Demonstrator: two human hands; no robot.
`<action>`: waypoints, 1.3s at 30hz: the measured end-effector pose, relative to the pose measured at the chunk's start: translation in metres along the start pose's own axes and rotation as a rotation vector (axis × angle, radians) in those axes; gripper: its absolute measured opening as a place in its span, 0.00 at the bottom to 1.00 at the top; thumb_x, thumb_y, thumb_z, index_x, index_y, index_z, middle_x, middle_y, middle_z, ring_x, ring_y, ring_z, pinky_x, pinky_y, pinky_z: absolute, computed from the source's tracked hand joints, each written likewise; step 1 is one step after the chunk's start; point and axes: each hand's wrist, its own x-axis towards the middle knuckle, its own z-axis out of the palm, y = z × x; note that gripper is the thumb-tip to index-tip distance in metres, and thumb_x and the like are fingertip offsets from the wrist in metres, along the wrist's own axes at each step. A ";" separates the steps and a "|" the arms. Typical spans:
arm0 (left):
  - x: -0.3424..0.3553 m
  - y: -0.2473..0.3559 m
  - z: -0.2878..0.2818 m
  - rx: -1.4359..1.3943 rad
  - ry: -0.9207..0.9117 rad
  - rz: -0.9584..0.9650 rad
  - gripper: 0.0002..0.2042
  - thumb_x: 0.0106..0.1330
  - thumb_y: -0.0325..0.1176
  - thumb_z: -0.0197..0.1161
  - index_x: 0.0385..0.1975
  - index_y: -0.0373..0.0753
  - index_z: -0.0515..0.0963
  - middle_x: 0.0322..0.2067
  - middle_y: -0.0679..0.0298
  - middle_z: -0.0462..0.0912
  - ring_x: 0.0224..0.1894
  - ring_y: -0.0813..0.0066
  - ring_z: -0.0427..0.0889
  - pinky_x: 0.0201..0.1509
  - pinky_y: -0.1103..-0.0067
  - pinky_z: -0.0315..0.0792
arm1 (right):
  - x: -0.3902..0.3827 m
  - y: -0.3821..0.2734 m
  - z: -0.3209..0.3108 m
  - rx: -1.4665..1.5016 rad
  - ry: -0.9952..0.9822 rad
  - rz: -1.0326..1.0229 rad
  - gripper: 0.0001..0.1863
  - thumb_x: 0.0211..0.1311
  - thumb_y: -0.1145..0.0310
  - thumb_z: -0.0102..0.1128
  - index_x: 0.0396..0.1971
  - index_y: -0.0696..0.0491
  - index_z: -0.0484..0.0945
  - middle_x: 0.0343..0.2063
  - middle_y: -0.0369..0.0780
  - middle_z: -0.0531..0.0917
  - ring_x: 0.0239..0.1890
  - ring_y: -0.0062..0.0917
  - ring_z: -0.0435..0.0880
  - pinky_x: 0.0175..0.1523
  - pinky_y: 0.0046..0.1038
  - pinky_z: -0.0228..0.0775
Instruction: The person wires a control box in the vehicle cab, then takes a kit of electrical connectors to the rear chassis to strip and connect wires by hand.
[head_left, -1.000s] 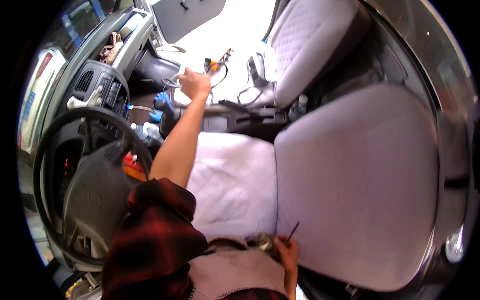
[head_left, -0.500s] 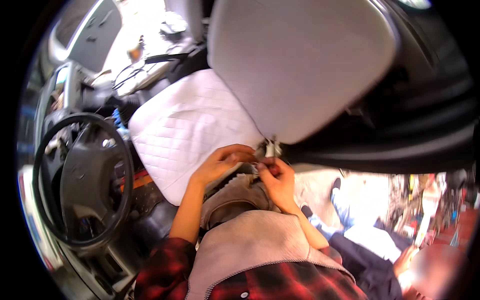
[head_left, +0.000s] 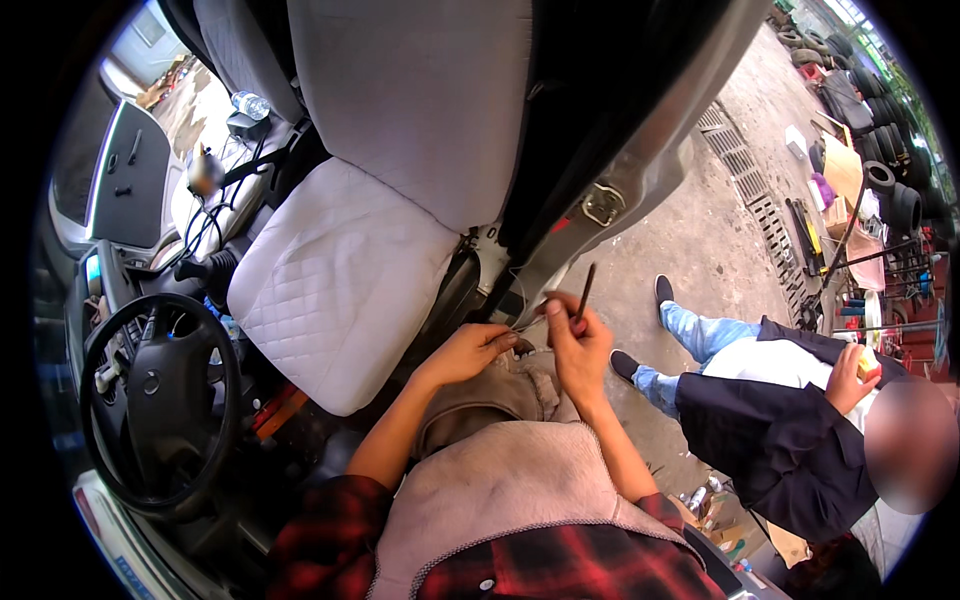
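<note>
My right hand (head_left: pixel 583 350) is closed around a screwdriver (head_left: pixel 588 287), its dark shaft pointing up and a bit of red handle showing between the fingers. Beside it, my left hand (head_left: pixel 470 352) has its fingertips pinched together at a thin pale wire (head_left: pixel 522 292). That wire hangs in a loop by the base of the driver's seat (head_left: pixel 340 270); where its ends go is hard to make out. Both hands are above my lap, just outside the seat's near corner, apart from each other. White quilted covering spans the seat cushion.
The steering wheel (head_left: pixel 158 395) stands at left. A door pillar with a metal latch (head_left: pixel 604 204) rises to the right of the seat. On the concrete outside, a person in a dark jacket (head_left: pixel 770 440) stands close by. Tyres (head_left: pixel 905 208) and a drain grate (head_left: pixel 735 160) lie farther off.
My view has swung right, showing more ground outside. Both hands have drawn back from the seat's corner and apart; the right one has lifted the screwdriver clear.
</note>
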 end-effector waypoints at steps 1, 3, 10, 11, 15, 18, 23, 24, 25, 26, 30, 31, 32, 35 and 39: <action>-0.002 -0.002 0.007 0.006 0.032 0.025 0.17 0.73 0.42 0.54 0.41 0.32 0.79 0.21 0.67 0.74 0.27 0.81 0.70 0.32 0.79 0.67 | 0.007 0.010 -0.002 -0.035 0.078 -0.030 0.10 0.64 0.69 0.63 0.39 0.60 0.81 0.15 0.30 0.66 0.20 0.12 0.62 0.24 0.19 0.56; -0.006 -0.003 0.014 -0.001 0.061 -0.040 0.17 0.73 0.43 0.53 0.38 0.34 0.80 0.18 0.69 0.70 0.24 0.82 0.67 0.30 0.80 0.65 | 0.029 0.027 -0.002 -0.138 0.185 -0.116 0.14 0.64 0.67 0.63 0.46 0.59 0.80 0.16 0.32 0.66 0.19 0.14 0.63 0.24 0.21 0.57; -0.066 -0.049 0.028 -0.365 0.243 -0.155 0.20 0.76 0.46 0.48 0.34 0.35 0.77 0.17 0.75 0.63 0.21 0.86 0.61 0.26 0.84 0.59 | 0.094 0.064 0.041 -0.236 0.333 -0.250 0.21 0.63 0.61 0.65 0.51 0.58 0.78 0.18 0.35 0.70 0.21 0.21 0.65 0.27 0.25 0.61; -0.076 -0.060 0.031 -0.377 0.295 -0.174 0.20 0.76 0.46 0.48 0.34 0.35 0.77 0.16 0.75 0.63 0.20 0.86 0.60 0.26 0.84 0.59 | 0.097 0.065 0.045 -0.229 0.322 -0.248 0.21 0.63 0.61 0.65 0.51 0.57 0.78 0.19 0.35 0.71 0.22 0.22 0.66 0.28 0.26 0.62; -0.115 -0.102 0.051 -0.469 0.480 -0.243 0.21 0.75 0.49 0.49 0.32 0.37 0.78 0.15 0.74 0.63 0.19 0.86 0.60 0.24 0.83 0.56 | 0.117 0.091 0.043 -0.208 0.424 -0.406 0.20 0.62 0.60 0.67 0.49 0.57 0.79 0.21 0.35 0.73 0.23 0.21 0.68 0.30 0.24 0.64; -0.142 -0.126 0.064 -0.577 0.568 -0.269 0.20 0.75 0.48 0.48 0.32 0.38 0.78 0.16 0.73 0.65 0.20 0.85 0.62 0.25 0.82 0.58 | 0.117 0.090 0.041 -0.204 0.320 -0.296 0.17 0.62 0.63 0.66 0.45 0.58 0.79 0.24 0.38 0.78 0.25 0.20 0.71 0.31 0.24 0.66; -0.159 -0.130 0.079 -0.340 0.681 -0.239 0.22 0.74 0.50 0.50 0.31 0.37 0.79 0.19 0.69 0.72 0.24 0.81 0.69 0.30 0.78 0.65 | 0.130 0.093 0.029 -0.279 0.297 -0.512 0.16 0.62 0.63 0.66 0.39 0.60 0.78 0.26 0.38 0.80 0.25 0.19 0.72 0.31 0.23 0.67; -0.161 -0.129 0.082 -0.344 0.681 -0.234 0.22 0.74 0.50 0.50 0.30 0.37 0.79 0.19 0.69 0.73 0.24 0.81 0.69 0.30 0.78 0.66 | 0.130 0.094 0.025 -0.297 0.260 -0.457 0.15 0.62 0.63 0.66 0.38 0.61 0.78 0.26 0.38 0.80 0.25 0.19 0.71 0.31 0.24 0.67; -0.163 -0.129 0.085 -0.351 0.675 -0.225 0.22 0.74 0.49 0.50 0.30 0.37 0.80 0.20 0.69 0.74 0.24 0.80 0.69 0.30 0.78 0.66 | 0.127 0.091 0.024 -0.324 0.225 -0.407 0.15 0.62 0.63 0.66 0.36 0.61 0.78 0.26 0.38 0.80 0.25 0.20 0.71 0.32 0.24 0.67; -0.163 -0.128 0.087 -0.373 0.694 -0.242 0.22 0.74 0.49 0.50 0.30 0.37 0.79 0.20 0.69 0.75 0.23 0.80 0.69 0.30 0.78 0.66 | 0.120 0.087 0.026 -0.233 0.138 -0.398 0.15 0.62 0.63 0.66 0.34 0.61 0.78 0.25 0.37 0.80 0.25 0.19 0.71 0.32 0.24 0.67; -0.160 -0.125 0.096 -0.504 0.779 -0.174 0.23 0.74 0.52 0.48 0.30 0.38 0.79 0.19 0.70 0.71 0.22 0.82 0.67 0.26 0.80 0.63 | 0.110 0.108 0.022 -0.240 -0.065 -0.315 0.15 0.63 0.63 0.65 0.30 0.62 0.77 0.24 0.36 0.80 0.27 0.18 0.72 0.33 0.22 0.66; -0.160 -0.126 0.100 -0.547 0.820 -0.134 0.24 0.74 0.53 0.48 0.31 0.38 0.78 0.18 0.71 0.69 0.21 0.83 0.66 0.25 0.82 0.62 | 0.095 0.110 0.026 -0.255 -0.070 -0.324 0.14 0.63 0.64 0.64 0.30 0.62 0.77 0.23 0.35 0.79 0.27 0.18 0.71 0.34 0.21 0.66; -0.160 -0.123 0.101 -0.669 0.823 -0.141 0.23 0.74 0.53 0.48 0.32 0.38 0.78 0.18 0.71 0.68 0.21 0.84 0.65 0.24 0.82 0.60 | 0.083 0.119 0.027 -0.177 -0.077 -0.267 0.13 0.63 0.64 0.64 0.31 0.61 0.77 0.24 0.34 0.79 0.26 0.18 0.70 0.33 0.22 0.66; -0.154 -0.108 0.097 -0.905 0.852 -0.096 0.21 0.74 0.54 0.49 0.36 0.39 0.76 0.18 0.73 0.66 0.20 0.87 0.61 0.20 0.85 0.54 | 0.030 0.128 0.026 -0.292 -0.234 -0.317 0.09 0.63 0.66 0.64 0.33 0.57 0.78 0.24 0.34 0.80 0.25 0.17 0.72 0.33 0.21 0.67; -0.123 -0.068 0.102 -0.769 0.948 -0.002 0.22 0.69 0.53 0.58 0.48 0.38 0.72 0.26 0.73 0.67 0.26 0.86 0.63 0.27 0.85 0.59 | -0.032 0.102 0.024 -0.216 -0.684 -0.273 0.11 0.59 0.70 0.67 0.37 0.55 0.75 0.23 0.31 0.74 0.25 0.16 0.71 0.32 0.20 0.66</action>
